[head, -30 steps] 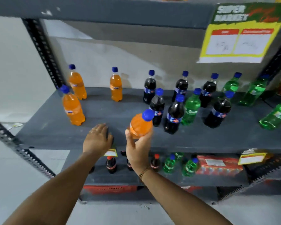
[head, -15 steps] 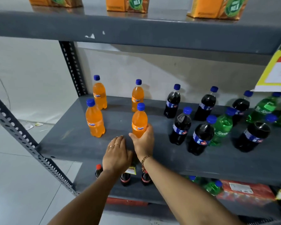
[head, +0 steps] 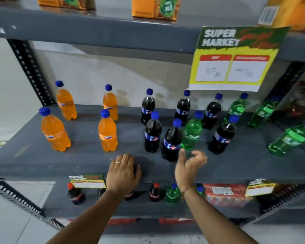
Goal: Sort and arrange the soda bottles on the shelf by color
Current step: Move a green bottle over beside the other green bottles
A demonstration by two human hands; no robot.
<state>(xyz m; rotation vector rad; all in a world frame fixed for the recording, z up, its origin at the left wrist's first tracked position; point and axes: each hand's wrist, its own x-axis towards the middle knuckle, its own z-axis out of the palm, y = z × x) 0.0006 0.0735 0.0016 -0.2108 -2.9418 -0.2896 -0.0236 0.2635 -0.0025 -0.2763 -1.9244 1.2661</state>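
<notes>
On the grey shelf (head: 32, 161) stand several orange bottles at the left, the nearest (head: 107, 133) upright with nothing touching it. Several dark cola bottles fill the middle; one (head: 172, 140) stands closest to the front. A green bottle (head: 192, 132) stands among the colas, and more green bottles (head: 289, 138) lean at the right. My left hand (head: 122, 171) lies flat on the shelf's front edge. My right hand (head: 189, 166) is empty, fingers loosely apart, just in front of the front cola and the green bottle.
A paper supermarket sign (head: 236, 59) hangs from the upper shelf at the right. Orange cartons (head: 155, 7) stand on the top shelf. Below, small cola and green bottles (head: 172, 192) and red packs (head: 225, 192) sit behind price tags. A perforated upright (head: 28, 71) stands at the back left.
My right hand set the orange bottle down in the front row beside the other orange ones, let go, and moved right toward the cola and green bottles. My left hand stayed on the shelf edge.
</notes>
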